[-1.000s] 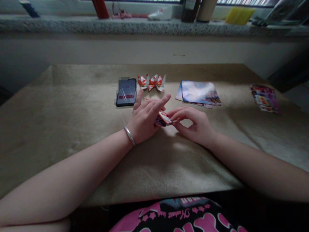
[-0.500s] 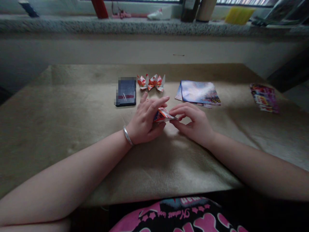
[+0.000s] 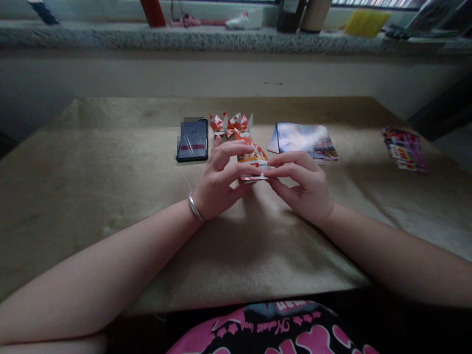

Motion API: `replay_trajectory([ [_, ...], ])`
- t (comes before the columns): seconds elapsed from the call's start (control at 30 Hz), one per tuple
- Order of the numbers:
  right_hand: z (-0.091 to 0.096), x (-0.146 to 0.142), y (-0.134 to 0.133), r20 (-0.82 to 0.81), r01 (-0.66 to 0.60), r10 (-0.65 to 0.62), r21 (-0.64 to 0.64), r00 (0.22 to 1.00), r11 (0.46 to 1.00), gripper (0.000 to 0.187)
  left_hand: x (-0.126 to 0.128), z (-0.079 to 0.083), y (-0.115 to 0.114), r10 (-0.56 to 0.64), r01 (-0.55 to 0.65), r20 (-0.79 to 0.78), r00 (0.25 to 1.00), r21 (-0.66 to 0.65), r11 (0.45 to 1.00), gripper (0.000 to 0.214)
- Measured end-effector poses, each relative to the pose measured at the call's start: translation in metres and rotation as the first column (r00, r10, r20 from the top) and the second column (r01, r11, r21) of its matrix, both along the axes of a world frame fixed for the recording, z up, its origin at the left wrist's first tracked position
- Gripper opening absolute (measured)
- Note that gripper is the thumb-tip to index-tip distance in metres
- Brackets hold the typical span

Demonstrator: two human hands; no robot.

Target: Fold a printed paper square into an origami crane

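A folded piece of orange and white printed paper (image 3: 252,156) is held between my two hands above the table. My left hand (image 3: 223,174), with a silver bangle at the wrist, pinches its left and near edge, thumb below and fingers above. At its right corner my right hand (image 3: 304,184) grips the paper between thumb and fingertips. The fingers hide parts of the folds. Just behind stand folded red and white paper cranes (image 3: 230,123), close together and partly covered by the held paper.
A dark phone (image 3: 193,141) lies left of the cranes. Glossy printed sheets (image 3: 306,140) are stacked to the right, with colourful printed slips (image 3: 403,149) farther right. Behind the brown-covered table (image 3: 147,255) runs a stone sill (image 3: 121,40) holding bottles and a yellow block (image 3: 366,23).
The paper has been turned and opened out, showing a wider orange face pointing away from me. My left fingers have come down onto it, and my right hand has shifted slightly right.
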State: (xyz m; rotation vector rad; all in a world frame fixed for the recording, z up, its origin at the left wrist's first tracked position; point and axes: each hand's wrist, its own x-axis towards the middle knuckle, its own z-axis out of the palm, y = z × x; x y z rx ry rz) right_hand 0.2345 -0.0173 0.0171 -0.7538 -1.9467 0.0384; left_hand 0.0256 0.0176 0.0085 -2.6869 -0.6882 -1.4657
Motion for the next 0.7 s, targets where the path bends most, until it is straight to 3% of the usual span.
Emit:
replay_trajectory([
  [0.33, 0.0003, 0.0038, 0.0014, 0.099, 0.078, -0.086, 0.079, 0.991, 0.994, 0.017, -0.0019, 0.0066, -0.0046, 0.048, -0.047, 0.010, 0.999, -0.062, 0.997, 0.011],
  [0.7, -0.0002, 0.0070, 0.0036, 0.038, 0.061, -0.062, 0.023, 0.997, 0.998, 0.015, 0.0001, 0.0026, -0.0047, -0.054, 0.076, 0.143, 0.988, -0.152, 0.985, 0.004],
])
